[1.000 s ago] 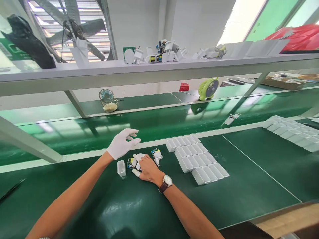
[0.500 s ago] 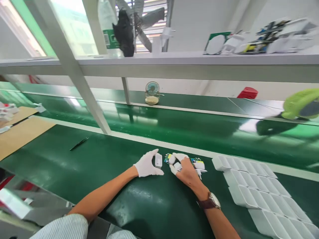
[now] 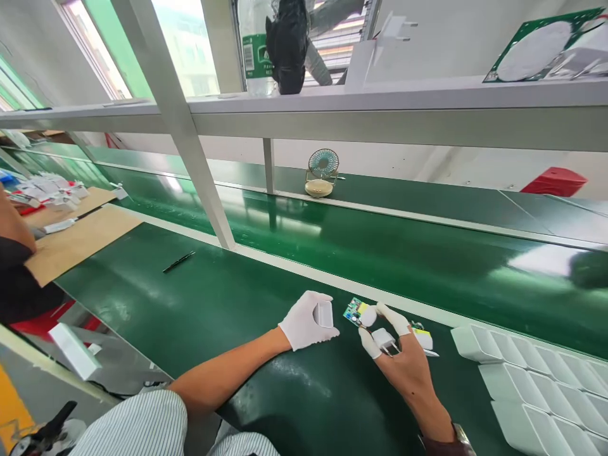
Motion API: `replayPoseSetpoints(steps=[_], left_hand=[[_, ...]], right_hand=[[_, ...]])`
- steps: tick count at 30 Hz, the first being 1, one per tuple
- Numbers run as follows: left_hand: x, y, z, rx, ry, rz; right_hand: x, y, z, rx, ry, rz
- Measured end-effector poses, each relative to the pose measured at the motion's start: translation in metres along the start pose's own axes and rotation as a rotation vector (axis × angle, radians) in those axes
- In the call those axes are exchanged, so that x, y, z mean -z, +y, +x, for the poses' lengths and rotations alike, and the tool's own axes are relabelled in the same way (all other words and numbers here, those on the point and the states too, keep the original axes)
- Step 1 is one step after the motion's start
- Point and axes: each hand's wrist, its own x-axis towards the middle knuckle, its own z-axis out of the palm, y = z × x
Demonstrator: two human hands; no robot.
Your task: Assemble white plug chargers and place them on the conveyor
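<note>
My left hand (image 3: 310,322), in a white glove, curls round a small white plastic housing (image 3: 323,314) whose side faces up at me. My right hand (image 3: 398,351) wears white covers on its thumb and finger. Between them is a white plug piece (image 3: 382,338) with metal prongs. Just beyond it a small circuit board (image 3: 354,310) with yellow and blue parts reaches toward the housing, a white rounded part (image 3: 368,316) at its end. Whether board and plug piece are joined I cannot tell. Another board with a white part (image 3: 424,339) lies partly hidden behind my right hand.
White compartment trays (image 3: 527,373) overlap at the right. A black pen (image 3: 179,261) lies on the green table at the left. Beyond the table runs a green belt (image 3: 403,244), with a shelf (image 3: 332,117) overhead. Another person's arm (image 3: 16,221) shows at far left.
My view has turned left and downward. My left fingers have closed in around the housing. My right hand has opened out somewhat, showing the plug piece and its prongs more plainly.
</note>
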Motion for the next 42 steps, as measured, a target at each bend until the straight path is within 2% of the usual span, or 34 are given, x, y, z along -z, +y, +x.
replayPoseSetpoints(steps=[6, 11, 15, 21, 35, 42], left_hand=[[-0.008, -0.010, 0.001, -0.129, 0.045, 0.064], [-0.015, -0.019, -0.002, -0.213, 0.099, 0.099], [-0.015, -0.021, -0.004, -0.338, 0.107, 0.140], [-0.015, -0.021, -0.004, -0.416, 0.100, 0.196], [-0.015, -0.018, -0.005, -0.442, 0.119, 0.250], [-0.015, -0.017, -0.005, -0.415, 0.096, 0.234]], right_hand=[[0.005, -0.025, -0.006, 0.244, -0.028, -0.005], [0.005, -0.031, -0.010, 0.344, -0.095, -0.062], [0.007, -0.033, -0.008, 0.337, -0.147, -0.083], [0.010, -0.036, -0.007, 0.318, -0.208, -0.106], [0.004, -0.038, -0.010, 0.363, -0.204, -0.231], [0.001, -0.038, -0.011, 0.355, -0.184, -0.212]])
